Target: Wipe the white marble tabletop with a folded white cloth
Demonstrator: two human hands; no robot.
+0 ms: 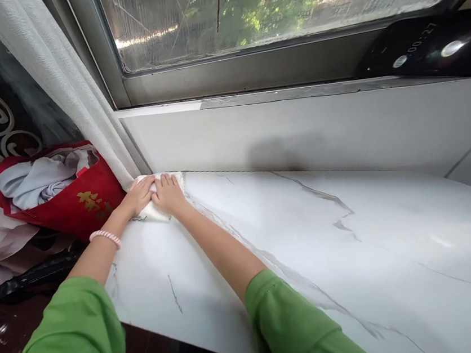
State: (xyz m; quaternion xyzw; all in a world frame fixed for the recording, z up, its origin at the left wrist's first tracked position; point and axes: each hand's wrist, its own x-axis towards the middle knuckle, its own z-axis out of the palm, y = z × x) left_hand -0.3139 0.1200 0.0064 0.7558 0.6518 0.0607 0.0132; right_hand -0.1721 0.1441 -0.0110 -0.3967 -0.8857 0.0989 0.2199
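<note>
A white cloth [152,211] lies bunched at the far left corner of the white marble-patterned surface [266,224]. My left hand [137,198], with a pink and white band on the wrist, presses the cloth from the left, fingers bent over it. Just beside it, my right hand [168,195] bears down on the same cloth with its fingers curled. The two hands touch or nearly touch, and their palms and the cloth beneath them are hidden.
Left of the surface stands a red bag [67,210] with light clothes inside. A white curtain [66,76] hangs by the corner. Behind is a window frame [228,75] over a white wall panel [197,138]; a black device [429,49] sits at the upper right.
</note>
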